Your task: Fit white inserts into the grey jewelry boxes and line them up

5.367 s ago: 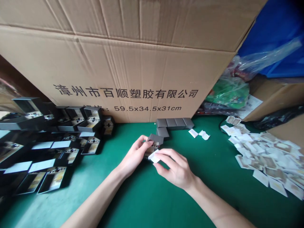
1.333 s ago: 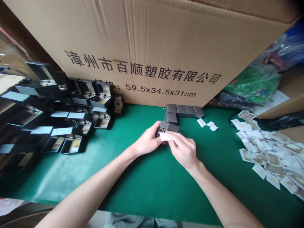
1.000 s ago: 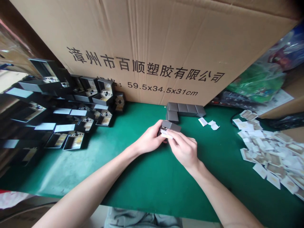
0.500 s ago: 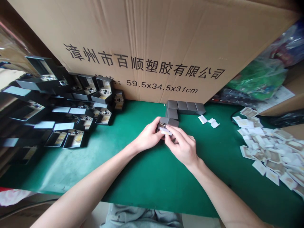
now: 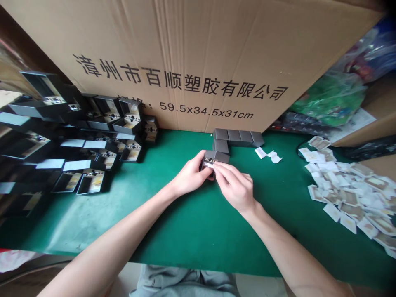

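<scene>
In the head view my left hand [image 5: 190, 176] is wrapped round a small dark grey hinged box [image 5: 220, 156], its lid raised and its opening towards me. My right hand [image 5: 237, 186] has its fingers bent together at the mouth of this box. A white insert [image 5: 209, 164] shows as a thin strip at the right fingertips, mostly inside the box; fingers hide the rest. Just behind the hands, closed grey boxes [image 5: 239, 137] stand in an L-shaped row.
Many open dark boxes [image 5: 93, 181] are stacked on the left of the green table [image 5: 198, 231]. White inserts [image 5: 349, 194] lie heaped on the right, with two white scraps [image 5: 274, 156] nearer the middle. A large carton [image 5: 185, 41] stands behind; bagged items [image 5: 334, 99] are at back right.
The white insert, which stuck out of the front of the box, now sits deeper in it. My right fingers have moved slightly up with it. The whole view has shifted slightly.
</scene>
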`<state>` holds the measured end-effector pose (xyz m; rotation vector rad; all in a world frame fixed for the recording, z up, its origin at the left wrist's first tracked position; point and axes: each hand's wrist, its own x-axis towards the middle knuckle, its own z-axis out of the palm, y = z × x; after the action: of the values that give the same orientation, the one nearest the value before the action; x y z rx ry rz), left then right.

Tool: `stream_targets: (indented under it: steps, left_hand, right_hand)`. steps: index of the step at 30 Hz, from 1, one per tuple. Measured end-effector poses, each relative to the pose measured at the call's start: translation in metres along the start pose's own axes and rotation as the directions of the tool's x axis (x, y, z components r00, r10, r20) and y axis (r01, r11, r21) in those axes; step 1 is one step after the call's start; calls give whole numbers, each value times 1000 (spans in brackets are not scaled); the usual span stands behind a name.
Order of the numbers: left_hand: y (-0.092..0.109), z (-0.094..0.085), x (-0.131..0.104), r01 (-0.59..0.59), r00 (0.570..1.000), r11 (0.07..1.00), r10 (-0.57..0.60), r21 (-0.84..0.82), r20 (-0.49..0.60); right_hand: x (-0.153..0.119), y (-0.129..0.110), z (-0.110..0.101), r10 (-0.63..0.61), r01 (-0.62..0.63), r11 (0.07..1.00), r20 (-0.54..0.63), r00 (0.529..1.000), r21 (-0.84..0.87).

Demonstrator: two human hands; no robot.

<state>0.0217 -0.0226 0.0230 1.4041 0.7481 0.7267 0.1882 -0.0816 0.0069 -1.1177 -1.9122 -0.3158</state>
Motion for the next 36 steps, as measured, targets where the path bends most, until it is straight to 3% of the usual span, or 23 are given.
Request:
stream_targets:
  steps: [25, 36]
  left_hand:
    - [12, 0, -2, 3, 1000, 992, -2, 126, -9]
    - [8, -2, -3, -12, 1000, 987, 10, 159, 13]
  right_hand:
    - [-3, 0, 2, -4, 2, 999, 29, 1000, 43]
    - [1, -2, 1, 0, 3, 998, -47, 999, 58]
